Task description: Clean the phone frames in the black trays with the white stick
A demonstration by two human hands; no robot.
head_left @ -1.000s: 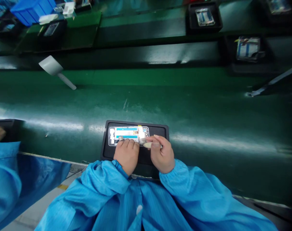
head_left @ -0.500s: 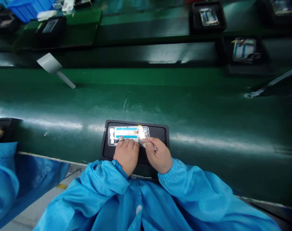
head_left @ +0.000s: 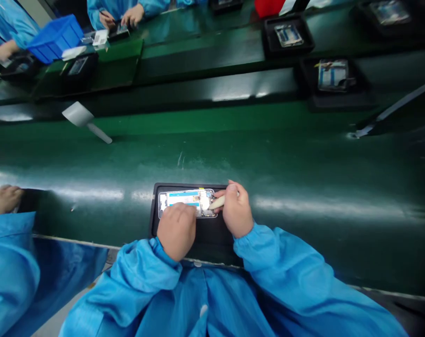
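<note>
An opened smartphone (head_left: 162, 199) with bare internals and two blue strips lies in a black foam tray (head_left: 212, 241). My left hand (head_left: 177, 230) rests at its near edge with fingers curled down; they cover part of the phone, and what they grip, if anything, is hidden. In my right hand (head_left: 238, 210), closed between thumb and fingers, is a cream-coloured spudger (head_left: 218, 202). Its tip points left onto the circuit board at the phone's right end. A small yellow tab (head_left: 201, 189) shows at the far edge.
A white scoop-shaped object (head_left: 78, 114) stands on the green bench (head_left: 285, 164). Further back are black trays (head_left: 305, 40) with opened phones and a blue bin (head_left: 56, 37). Co-workers' hands (head_left: 133, 15) work across the bench; another person's hand (head_left: 5, 199) is at left.
My right hand has lifted and turned, its fingers now higher and the spudger more exposed. My left hand has shifted slightly left, and the light-coloured piece beside its thumb no longer shows. The view has tilted up.
</note>
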